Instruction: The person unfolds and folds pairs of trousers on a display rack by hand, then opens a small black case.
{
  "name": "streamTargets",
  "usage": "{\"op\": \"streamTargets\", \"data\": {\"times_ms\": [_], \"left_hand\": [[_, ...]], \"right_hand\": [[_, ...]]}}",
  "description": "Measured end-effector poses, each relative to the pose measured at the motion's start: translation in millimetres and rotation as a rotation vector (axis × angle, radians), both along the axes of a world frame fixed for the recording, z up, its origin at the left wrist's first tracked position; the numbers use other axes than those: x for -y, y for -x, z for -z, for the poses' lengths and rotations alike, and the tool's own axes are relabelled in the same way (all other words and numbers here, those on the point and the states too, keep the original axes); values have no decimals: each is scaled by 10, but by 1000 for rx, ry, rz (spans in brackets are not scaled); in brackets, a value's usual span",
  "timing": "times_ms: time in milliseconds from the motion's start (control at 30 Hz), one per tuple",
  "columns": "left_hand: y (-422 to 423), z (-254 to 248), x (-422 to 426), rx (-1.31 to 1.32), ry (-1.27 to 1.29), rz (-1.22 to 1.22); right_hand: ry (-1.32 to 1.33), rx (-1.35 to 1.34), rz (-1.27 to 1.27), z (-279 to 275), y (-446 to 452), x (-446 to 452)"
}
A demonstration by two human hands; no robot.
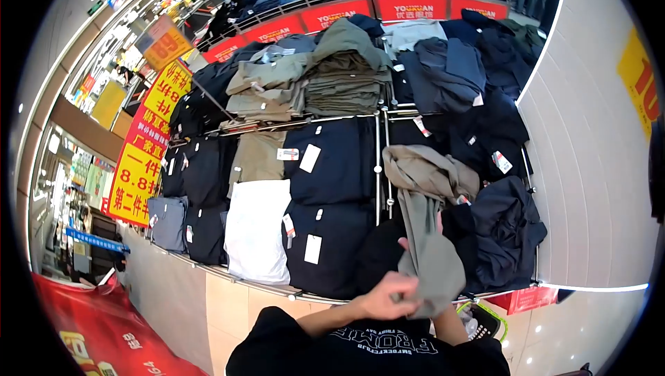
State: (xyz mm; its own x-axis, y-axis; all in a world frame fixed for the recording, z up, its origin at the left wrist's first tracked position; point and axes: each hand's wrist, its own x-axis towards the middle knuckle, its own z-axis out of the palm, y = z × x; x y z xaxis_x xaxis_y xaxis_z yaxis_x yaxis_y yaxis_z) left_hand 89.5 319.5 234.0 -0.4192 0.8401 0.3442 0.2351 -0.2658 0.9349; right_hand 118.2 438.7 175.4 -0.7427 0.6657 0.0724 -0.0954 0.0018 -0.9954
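A long grey-green garment [433, 265], shaped like a trouser leg, stretches from the rack toward my body. Its crumpled far end lies on dark folded clothes. My left hand [391, 296] is closed on the near edge of this cloth, a little blurred. My right forearm [450, 327] runs up behind the garment, and the cloth hides most of my right hand. Fingertips [403, 243] show at the cloth's left edge, seemingly from the right hand, which supports it. Just right of it sits a crumpled dark navy garment [509, 230].
Folded black trousers [322, 237] with tags and a white folded garment [258, 230] lie left of my hands. Metal rails [379, 168] divide the rack. Olive stacks [346, 74] stand farther back. A pale wall [582, 168] borders the right; a basket [488, 320] stands below.
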Motion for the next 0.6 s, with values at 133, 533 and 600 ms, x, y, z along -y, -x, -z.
{"op": "streamTargets", "data": {"times_ms": [133,533,600], "left_hand": [[-162,-180,527,86,-27,133],[-90,1514,1994,1119,-245,-138],[-36,1268,2081,1379,-239,-97]], "right_hand": [[-179,-288,36,22,446,-2],[-244,-718,-751,-880,3,1747],[-522,-531,-1046,-915,-186,1997]]}}
